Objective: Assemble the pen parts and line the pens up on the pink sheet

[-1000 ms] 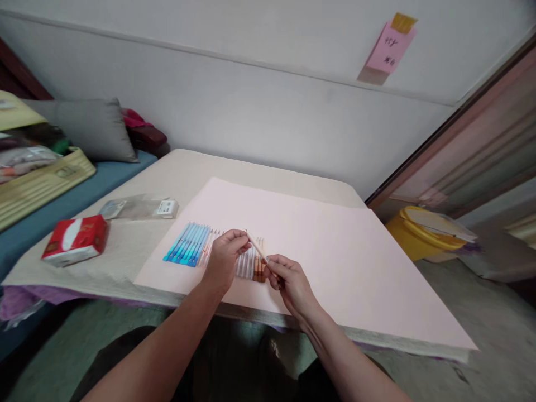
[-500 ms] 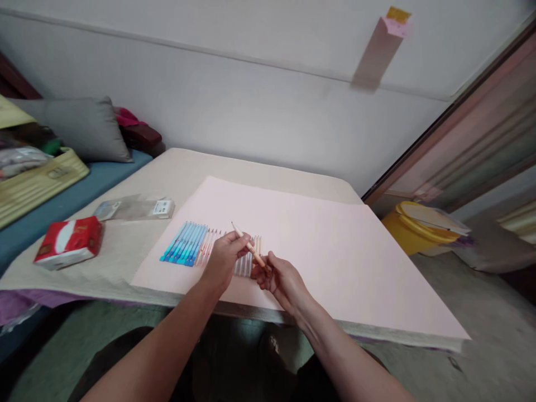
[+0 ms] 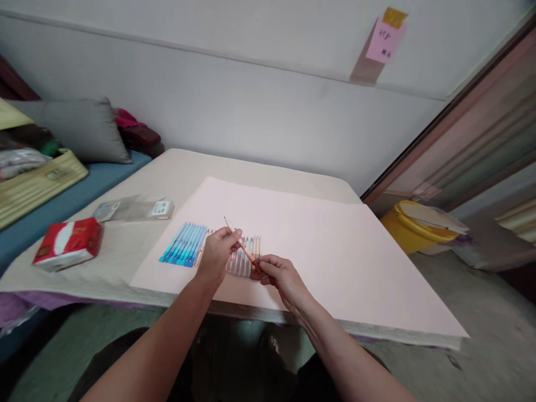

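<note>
A row of pens (image 3: 196, 245) lies on a large pale pink sheet (image 3: 318, 251) that covers the table: blue ones on the left, pinkish, clear and orange ones to the right. My left hand (image 3: 218, 252) pinches a thin orange pen (image 3: 237, 238) near its tip, and the pen slants up to the left. My right hand (image 3: 278, 274) pinches the lower end of the same pen, just above the row's right end. Both hands hover over the sheet near the table's front edge.
A red tissue pack (image 3: 67, 243) and a clear plastic packet (image 3: 134, 209) lie on the left of the beige table cover (image 3: 176, 167). A bed with a grey pillow (image 3: 79, 128) stands at the left. On the floor at the right sits a yellow bucket (image 3: 412, 228).
Both hands have shifted the orange pen to the left over the row, and its tip now points further up and left. The head view has drifted slightly.
</note>
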Demonstrator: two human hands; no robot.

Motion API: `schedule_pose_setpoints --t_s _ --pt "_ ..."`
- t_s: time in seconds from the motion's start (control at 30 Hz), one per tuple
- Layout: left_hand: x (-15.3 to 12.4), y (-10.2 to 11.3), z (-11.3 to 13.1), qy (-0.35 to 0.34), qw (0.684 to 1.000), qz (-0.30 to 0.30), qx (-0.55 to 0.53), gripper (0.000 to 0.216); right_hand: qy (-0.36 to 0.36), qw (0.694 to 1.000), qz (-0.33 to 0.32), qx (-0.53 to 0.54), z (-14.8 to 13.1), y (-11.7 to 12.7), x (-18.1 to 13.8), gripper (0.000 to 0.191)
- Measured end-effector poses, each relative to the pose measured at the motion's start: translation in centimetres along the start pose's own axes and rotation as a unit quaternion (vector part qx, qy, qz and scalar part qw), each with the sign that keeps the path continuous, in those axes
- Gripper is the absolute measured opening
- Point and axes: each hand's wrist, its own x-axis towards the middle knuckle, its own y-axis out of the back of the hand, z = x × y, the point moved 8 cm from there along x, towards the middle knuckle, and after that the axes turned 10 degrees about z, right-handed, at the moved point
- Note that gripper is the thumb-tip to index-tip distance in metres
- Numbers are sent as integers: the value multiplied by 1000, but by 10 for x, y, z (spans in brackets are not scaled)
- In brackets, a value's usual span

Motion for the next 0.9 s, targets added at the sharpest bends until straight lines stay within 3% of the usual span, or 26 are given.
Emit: schedule_pose_setpoints --t_s 0.17,0.3,0.5,0.67,0.9 --pt "-7 -8 -7 12 999 -27 24 28 75 996 -5 -48 -14 -3 1 20" --pt "-16 -16 -15 13 997 -54 45 30 79 995 -43 -44 -8 -10 2 19" --pt "-18 -18 -23 32 997 -54 37 27 85 992 -34 -86 -6 -8 2 12" --pt "-8 0 -16 56 998 31 15 35 99 987 27 -123 -9 13 21 10" --pt "-5 4 -7 77 997 21 -16 27 85 939 133 -307 15 54 62 12"
